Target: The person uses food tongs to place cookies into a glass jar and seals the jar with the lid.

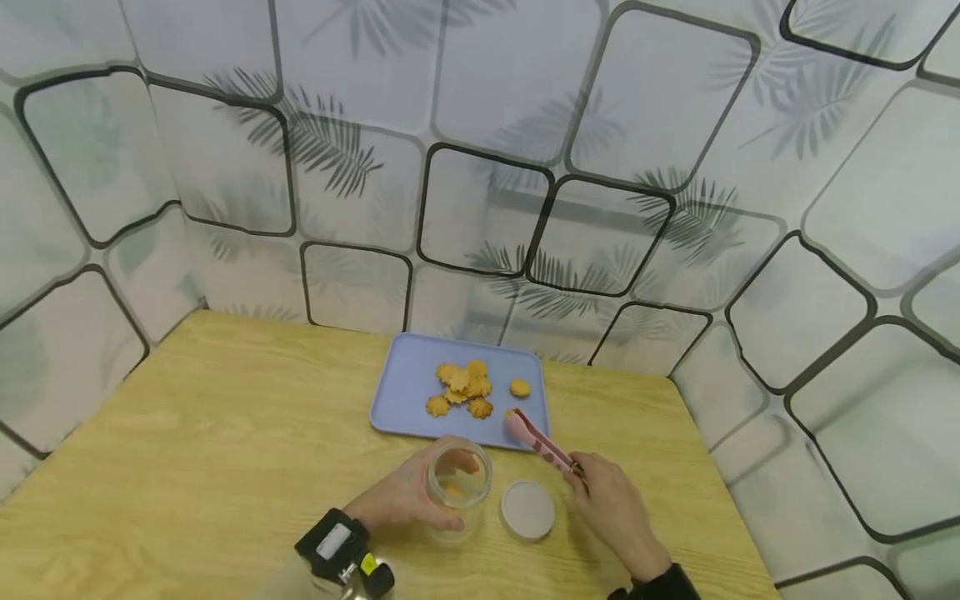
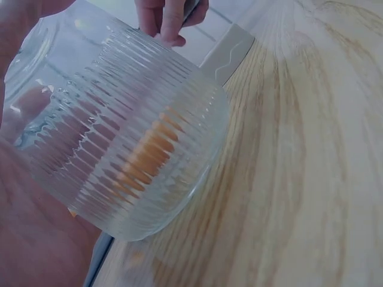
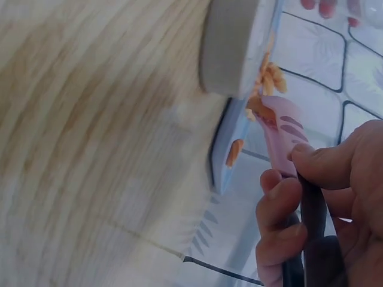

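My left hand (image 1: 405, 497) grips a clear ribbed glass jar (image 2: 131, 119), its open mouth facing up in the head view. Inside the jar lies an orange-yellow biscuit (image 2: 149, 156). In my right hand (image 1: 617, 505) are pink tongs (image 1: 546, 443) with dark handles, thumb and fingers wrapped around them. Between the tongs' tips a biscuit (image 3: 261, 111) shows in the right wrist view. Those tips are over the near right part of a blue tray (image 1: 401, 392). A pile of flower-shaped biscuits (image 1: 459, 380) lies on the tray, with a single round biscuit (image 1: 520, 387) to its right.
A round whitish lid (image 1: 527, 510) lies on the wooden table (image 1: 225, 450) between the jar and my right hand. Behind the tray, a patterned curtain (image 1: 360, 287) hangs along the table's back edge and continues around both sides.
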The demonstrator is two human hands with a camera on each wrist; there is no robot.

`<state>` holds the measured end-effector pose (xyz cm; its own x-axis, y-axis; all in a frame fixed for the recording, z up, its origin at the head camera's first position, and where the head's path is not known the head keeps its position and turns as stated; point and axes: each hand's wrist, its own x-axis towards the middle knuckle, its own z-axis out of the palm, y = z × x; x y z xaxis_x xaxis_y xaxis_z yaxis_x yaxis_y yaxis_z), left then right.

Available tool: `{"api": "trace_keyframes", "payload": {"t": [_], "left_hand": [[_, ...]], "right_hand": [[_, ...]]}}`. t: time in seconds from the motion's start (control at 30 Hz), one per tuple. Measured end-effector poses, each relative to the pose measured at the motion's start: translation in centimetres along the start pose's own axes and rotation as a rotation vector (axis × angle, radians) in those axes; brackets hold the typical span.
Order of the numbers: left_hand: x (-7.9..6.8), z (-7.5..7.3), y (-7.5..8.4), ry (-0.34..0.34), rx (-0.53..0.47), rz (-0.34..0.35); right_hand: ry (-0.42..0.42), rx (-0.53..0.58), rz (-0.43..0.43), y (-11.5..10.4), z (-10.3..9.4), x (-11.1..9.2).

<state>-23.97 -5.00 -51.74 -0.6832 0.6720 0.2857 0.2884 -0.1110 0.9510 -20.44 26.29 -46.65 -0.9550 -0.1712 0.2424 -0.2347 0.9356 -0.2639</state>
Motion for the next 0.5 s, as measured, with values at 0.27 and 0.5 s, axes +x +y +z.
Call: {"api": "trace_keyframes", "payload": {"t": [0.27,0.5], "left_hand": [[-0.1,0.0,0.3,-0.002,-0.028,-0.032],[-0.1,0.1,0.5,0.020,-0.052,-0.042]], "right_hand": [[-0.090,0.479,0.115,-0.4,-2.2,-1.0],[-0.273,0.743,0.081,-1.3,-4.5,-2.2]]}}
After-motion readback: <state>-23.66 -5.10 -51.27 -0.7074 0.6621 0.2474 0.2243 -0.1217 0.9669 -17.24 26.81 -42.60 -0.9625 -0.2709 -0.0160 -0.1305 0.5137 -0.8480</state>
